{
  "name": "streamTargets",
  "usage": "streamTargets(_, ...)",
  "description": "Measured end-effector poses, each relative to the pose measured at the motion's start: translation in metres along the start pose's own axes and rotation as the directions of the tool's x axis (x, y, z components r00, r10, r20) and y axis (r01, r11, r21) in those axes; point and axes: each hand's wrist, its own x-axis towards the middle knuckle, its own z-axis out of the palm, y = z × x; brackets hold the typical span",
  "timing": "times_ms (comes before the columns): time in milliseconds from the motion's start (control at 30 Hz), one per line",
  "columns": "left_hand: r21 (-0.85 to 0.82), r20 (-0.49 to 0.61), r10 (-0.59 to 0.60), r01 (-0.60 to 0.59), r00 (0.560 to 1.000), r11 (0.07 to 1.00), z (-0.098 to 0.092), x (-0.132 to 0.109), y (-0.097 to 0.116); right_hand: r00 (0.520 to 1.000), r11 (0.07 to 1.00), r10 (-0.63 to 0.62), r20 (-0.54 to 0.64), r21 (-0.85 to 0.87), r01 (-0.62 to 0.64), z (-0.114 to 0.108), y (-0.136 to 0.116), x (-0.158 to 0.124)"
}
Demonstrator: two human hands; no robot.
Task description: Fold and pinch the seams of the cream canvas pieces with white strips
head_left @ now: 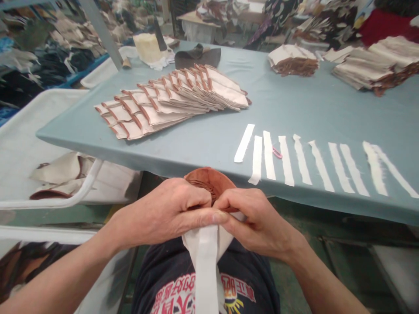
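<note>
My left hand (183, 205) and my right hand (248, 218) meet close to my body, just in front of the table edge. Both are closed on a bundle of pale fabric pieces with brown edges (212, 179), its brown side facing away from me. A white fabric strip (207, 266) hangs from under my fingers over the bundle and down across my apron. My thumbs press together over the top of the strip. Whatever lies beneath my fingertips is hidden.
On the blue-green table (209, 139) lies a fanned row of cream pieces with brown edges (163, 102). Several white strips (303, 159) lie at the right, with a pink clip (276, 152) among them. Stacked pieces (293, 59) are farther back. A white cart (42, 113) stands left.
</note>
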Motion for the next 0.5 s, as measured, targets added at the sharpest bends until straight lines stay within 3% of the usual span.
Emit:
streamTargets(133,-0.230,0.010,-0.007,0.009,1.000,0.973,0.007,0.003,-0.005,1.000,1.000,-0.006,-0.011,-0.027,0.006,0.001,0.002,-0.003)
streamTargets(300,-0.378,-0.028,0.035,-0.043,0.999,0.925,0.016,-0.001,-0.018,0.996,0.985,0.064,0.054,0.158,-0.072,-0.003,-0.005,-0.005)
streamTargets(367,-0.309,-0.058,0.088,-0.101,0.994,0.945,0.017,-0.003,-0.022,0.985,0.962,0.123,0.119,0.230,-0.148,-0.005,-0.007,-0.005)
streamTargets(500,0.063,-0.076,0.171,-0.167,0.982,0.984,0.016,-0.004,-0.027,0.974,0.957,0.156,0.164,0.219,-0.190,-0.008,-0.002,-0.002)
